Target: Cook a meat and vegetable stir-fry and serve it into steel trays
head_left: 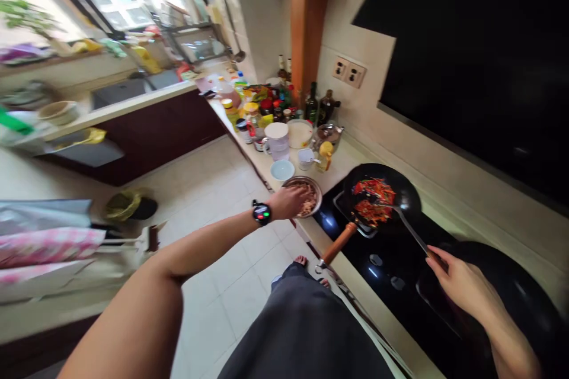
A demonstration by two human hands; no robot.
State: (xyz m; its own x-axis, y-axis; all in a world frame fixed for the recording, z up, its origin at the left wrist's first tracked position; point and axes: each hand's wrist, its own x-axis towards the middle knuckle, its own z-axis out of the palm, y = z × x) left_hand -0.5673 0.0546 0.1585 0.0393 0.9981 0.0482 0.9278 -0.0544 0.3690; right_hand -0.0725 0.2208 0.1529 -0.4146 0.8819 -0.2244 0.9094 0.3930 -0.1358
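Left arm: the left forearm (208,243) is stretched forward from the elbow across the lower left of the view, over a tiled floor (231,302); a black smartwatch (261,212) is on the wrist.

Left hand: the left hand (290,202) is bent down at the wrist over a steel bowl (320,201), with its fingers (297,195) in pale shredded food (307,206). Any grip is hidden.

Right arm: the right forearm (511,343) rises from the lower right corner, angled toward the wok.

Right hand: the right hand (462,287) is closed around the end of a steel wok spatula (411,228), whose blade lies in the wok.

Hands: well apart, with the bowl and the wok between them.

Wok: a black wok (402,186) sits on a black glass hob (391,302), holding red chopped food (373,189). Its orange wooden handle (340,243) points toward the person.

Bowl: it rests on a cream worktop (342,166), just beside the wok.

Nearby: a dark pan (524,272) lies beneath the right hand. A small blue bowl (283,170) and a white mug (276,141) stand beyond the left hand, before crowded bottles and jars (267,108).
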